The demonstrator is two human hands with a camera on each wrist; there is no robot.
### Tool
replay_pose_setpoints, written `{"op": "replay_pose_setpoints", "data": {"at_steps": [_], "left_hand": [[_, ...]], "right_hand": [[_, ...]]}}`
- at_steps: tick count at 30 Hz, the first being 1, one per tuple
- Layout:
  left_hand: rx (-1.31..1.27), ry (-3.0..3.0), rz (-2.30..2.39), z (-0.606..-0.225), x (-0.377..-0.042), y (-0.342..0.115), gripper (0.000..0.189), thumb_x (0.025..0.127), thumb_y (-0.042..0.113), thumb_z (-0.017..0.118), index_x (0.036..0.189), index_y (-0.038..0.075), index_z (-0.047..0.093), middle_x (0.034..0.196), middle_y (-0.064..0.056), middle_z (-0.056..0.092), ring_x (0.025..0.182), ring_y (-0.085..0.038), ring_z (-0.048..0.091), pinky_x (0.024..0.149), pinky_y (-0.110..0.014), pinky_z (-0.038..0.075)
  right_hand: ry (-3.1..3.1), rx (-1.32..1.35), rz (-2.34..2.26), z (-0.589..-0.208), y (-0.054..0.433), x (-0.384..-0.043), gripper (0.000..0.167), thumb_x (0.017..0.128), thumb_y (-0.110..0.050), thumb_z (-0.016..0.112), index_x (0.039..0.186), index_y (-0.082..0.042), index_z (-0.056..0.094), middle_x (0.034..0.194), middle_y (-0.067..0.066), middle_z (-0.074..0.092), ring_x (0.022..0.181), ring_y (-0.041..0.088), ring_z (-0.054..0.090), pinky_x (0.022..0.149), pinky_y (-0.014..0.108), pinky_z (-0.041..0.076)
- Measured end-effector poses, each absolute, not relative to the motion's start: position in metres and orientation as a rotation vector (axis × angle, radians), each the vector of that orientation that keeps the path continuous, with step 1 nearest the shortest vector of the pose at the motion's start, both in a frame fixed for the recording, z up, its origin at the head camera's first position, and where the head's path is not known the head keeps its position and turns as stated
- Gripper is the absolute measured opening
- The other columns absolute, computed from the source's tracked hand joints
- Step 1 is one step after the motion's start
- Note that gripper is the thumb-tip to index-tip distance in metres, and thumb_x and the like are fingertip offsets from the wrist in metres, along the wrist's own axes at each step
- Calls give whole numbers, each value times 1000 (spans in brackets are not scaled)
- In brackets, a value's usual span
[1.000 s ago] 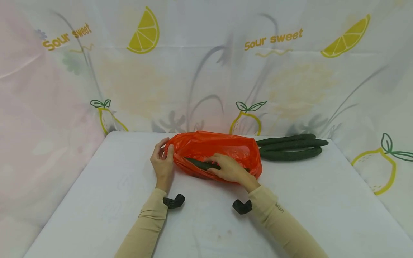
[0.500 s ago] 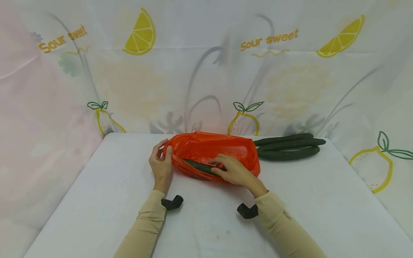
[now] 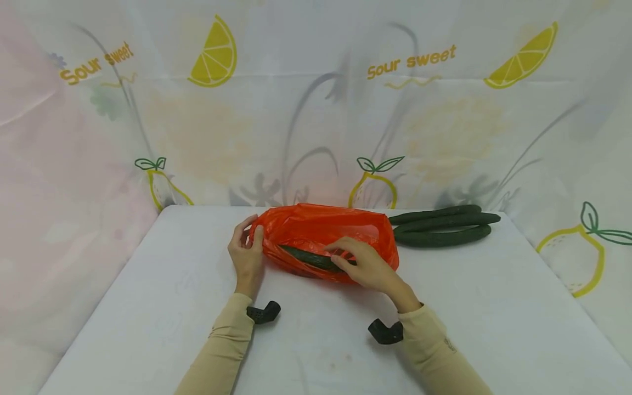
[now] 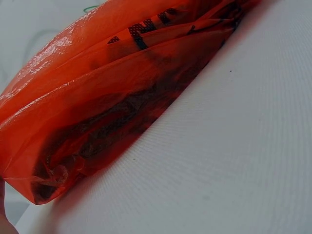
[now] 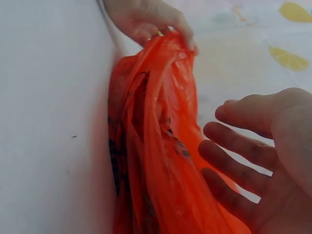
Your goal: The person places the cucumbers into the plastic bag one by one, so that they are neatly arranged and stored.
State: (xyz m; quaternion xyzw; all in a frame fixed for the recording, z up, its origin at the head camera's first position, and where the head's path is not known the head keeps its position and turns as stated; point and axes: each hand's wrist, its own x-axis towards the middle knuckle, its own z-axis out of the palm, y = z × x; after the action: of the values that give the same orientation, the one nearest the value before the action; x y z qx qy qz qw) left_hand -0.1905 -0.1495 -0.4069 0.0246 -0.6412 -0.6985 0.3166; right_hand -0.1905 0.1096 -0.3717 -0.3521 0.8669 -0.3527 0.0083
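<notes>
On the white table lies a red plastic bag, its mouth spread toward me. My left hand grips the bag's left edge between thumb and fingers, and the right wrist view shows that hand at the gathered rim. Inside the front of the bag rests a dark green cucumber, its right end hidden behind my right hand. In the right wrist view the right hand's fingers are loosely spread with nothing between them. Dark shapes show through the bag's lower wall in the left wrist view.
Several more cucumbers lie side by side at the back right, their left ends against the bag. A white cloth printed with lemons hangs behind the table. Black camera mounts stick out from both wrists.
My right hand has let go of the cucumber in the bag and drawn back to the right and toward me, baring more of it. The left hand keeps its grip on the bag.
</notes>
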Motion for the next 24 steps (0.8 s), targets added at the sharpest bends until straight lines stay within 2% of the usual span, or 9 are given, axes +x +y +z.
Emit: {"op": "replay_pose_setpoints", "data": {"at_steps": [5,10,16,24], "left_hand": [[93,-1694,-1859,-408,-191,-149,36,93,11,58,125,-2,56,125,-18,57,99,-10,57,88,-12,47],[128,-1725,-1868,-409,-190,-151,37,93,14,58,127,0,56,127,-17,56,102,-8,56,90,-10,46],[151,-1771,-1857,-407,-188,-153,37,94,14,57,129,1,55,128,-14,54,101,-6,53,88,-8,44],[215,-1868,-1840,-402,-188,-149,41,96,17,54,133,3,51,132,-13,51,106,-6,47,88,-5,40]], "right_hand": [[2723,-1144,-1178,-365,118,-191,25,92,-13,60,117,-11,62,112,6,66,99,14,61,83,31,53],[2726,-1163,-1246,-360,126,-193,25,94,-7,56,118,-11,62,115,10,65,105,20,62,83,32,53],[2698,-1114,-1324,-355,135,-195,33,93,4,46,120,-8,60,117,10,64,107,22,60,85,34,52],[2717,-1046,-1407,-346,158,-200,47,86,15,37,120,-8,59,116,8,64,104,28,60,88,45,51]]}}
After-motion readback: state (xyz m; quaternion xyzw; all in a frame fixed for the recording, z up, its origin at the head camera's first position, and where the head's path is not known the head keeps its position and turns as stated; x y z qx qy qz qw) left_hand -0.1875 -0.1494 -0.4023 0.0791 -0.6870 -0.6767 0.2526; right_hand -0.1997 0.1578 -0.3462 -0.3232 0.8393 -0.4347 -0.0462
